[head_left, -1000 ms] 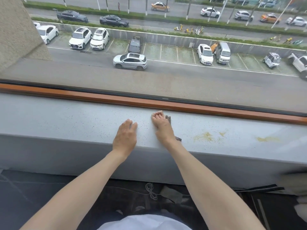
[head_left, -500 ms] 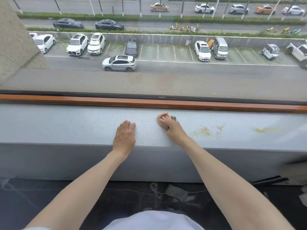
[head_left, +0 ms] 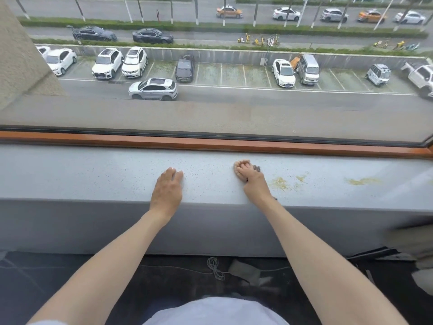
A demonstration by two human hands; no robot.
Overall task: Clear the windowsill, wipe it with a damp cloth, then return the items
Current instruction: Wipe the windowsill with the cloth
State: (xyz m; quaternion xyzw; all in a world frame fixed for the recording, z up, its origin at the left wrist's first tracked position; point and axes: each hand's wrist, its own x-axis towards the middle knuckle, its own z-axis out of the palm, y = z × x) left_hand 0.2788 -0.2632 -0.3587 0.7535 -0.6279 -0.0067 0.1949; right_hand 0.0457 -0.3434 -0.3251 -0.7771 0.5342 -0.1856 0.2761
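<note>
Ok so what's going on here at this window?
A person is wiping the windowsill. The right hand grips a small dark cloth, bunched under its fingers and pressed onto the sill top. The left hand rests flat on the sill beside it, holding nothing. Yellowish smears lie just right of the cloth, not yet wiped.

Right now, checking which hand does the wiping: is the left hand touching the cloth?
Apart. The head view shows bare windowsill between the left hand and the cloth bunched under the right hand.
</note>
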